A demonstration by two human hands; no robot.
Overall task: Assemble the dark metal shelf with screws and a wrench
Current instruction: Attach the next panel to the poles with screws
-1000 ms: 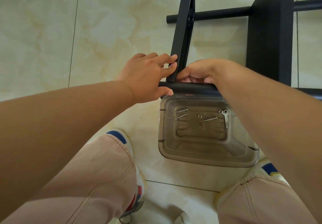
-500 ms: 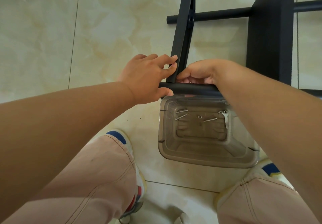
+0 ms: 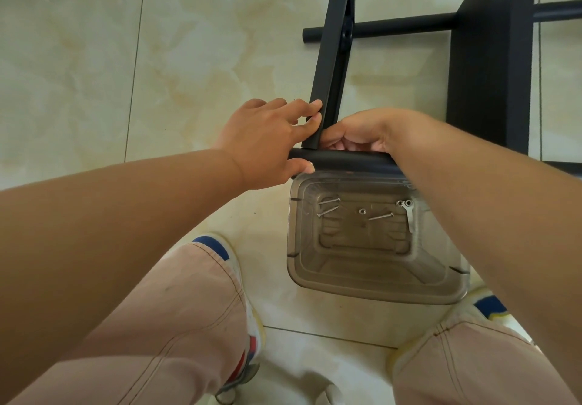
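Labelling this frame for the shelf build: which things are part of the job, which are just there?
Part of the job:
- left hand and right hand at the joint of flat bar and tube
- screws
- wrench
- dark panel

Just there:
- clear tub holding the hardware
- tiled floor
- shoes

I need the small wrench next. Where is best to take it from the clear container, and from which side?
Pinch the wrench by its flat plain handle, coming straight down from above. It lies flat on the floor of the container, ring end against a nut, so the lower handle end is freer.
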